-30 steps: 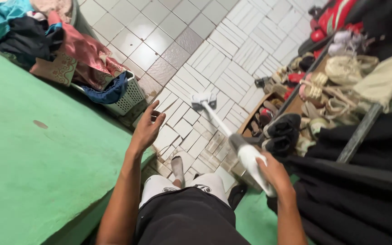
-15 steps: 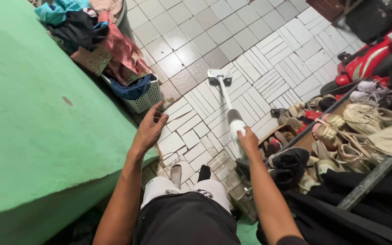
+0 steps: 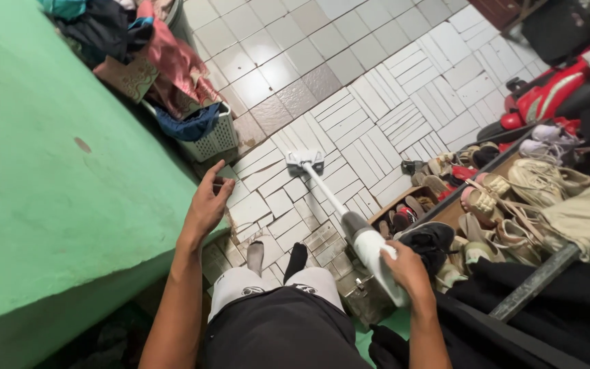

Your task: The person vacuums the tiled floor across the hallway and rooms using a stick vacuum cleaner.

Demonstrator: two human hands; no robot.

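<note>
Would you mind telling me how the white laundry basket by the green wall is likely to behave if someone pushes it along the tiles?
The laundry basket would probably slide readily, since the floor tiles look smooth and glossy. It is heaped with clothes well above its rim, so it may feel top-heavy and shed garments. Its lattice plastic wall likely flexes under a push.

My left arm reaches forward, nearly straight, wrist level; left hand (image 3: 207,204) loosely open, fingers gently curled, gripping nothing. My right arm extends forward and low; right hand (image 3: 404,268) closed in a fist-like grip, knuckles up, wrist angled slightly inward.
</note>
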